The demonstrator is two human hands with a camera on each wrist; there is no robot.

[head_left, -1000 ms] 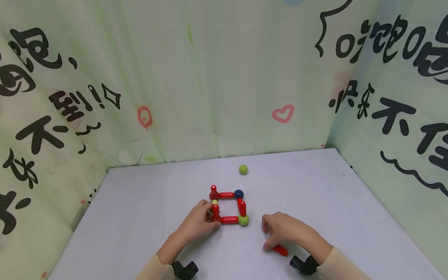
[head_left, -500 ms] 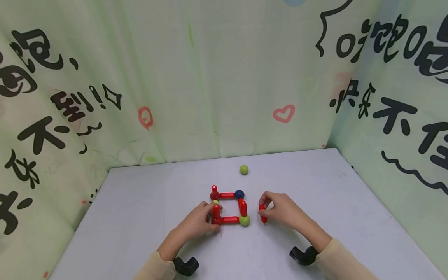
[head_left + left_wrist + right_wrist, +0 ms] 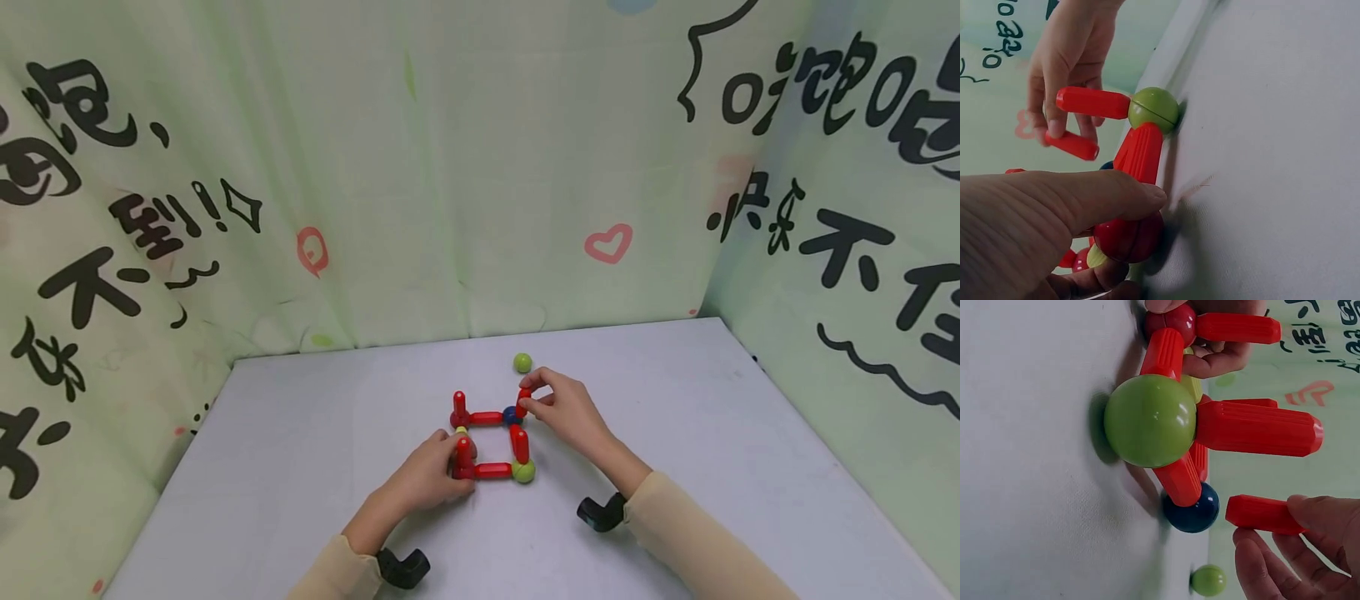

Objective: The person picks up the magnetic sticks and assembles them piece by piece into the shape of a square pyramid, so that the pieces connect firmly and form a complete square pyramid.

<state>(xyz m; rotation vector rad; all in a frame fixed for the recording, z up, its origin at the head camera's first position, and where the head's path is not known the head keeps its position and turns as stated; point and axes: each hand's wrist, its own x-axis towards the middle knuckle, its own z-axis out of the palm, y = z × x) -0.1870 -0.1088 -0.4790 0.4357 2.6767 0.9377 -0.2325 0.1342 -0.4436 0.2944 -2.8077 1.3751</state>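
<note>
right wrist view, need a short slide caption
Right hand pinches a red stick beside the blue ball of a stick-and-ball frame.

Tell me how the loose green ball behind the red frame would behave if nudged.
The loose green ball looks smooth and round, sitting alone on the flat grey table, so it would probably roll freely. It seems hard and glossy, likely slippery to pinch. It may snap onto the red stick in the right hand if magnetic.
</note>
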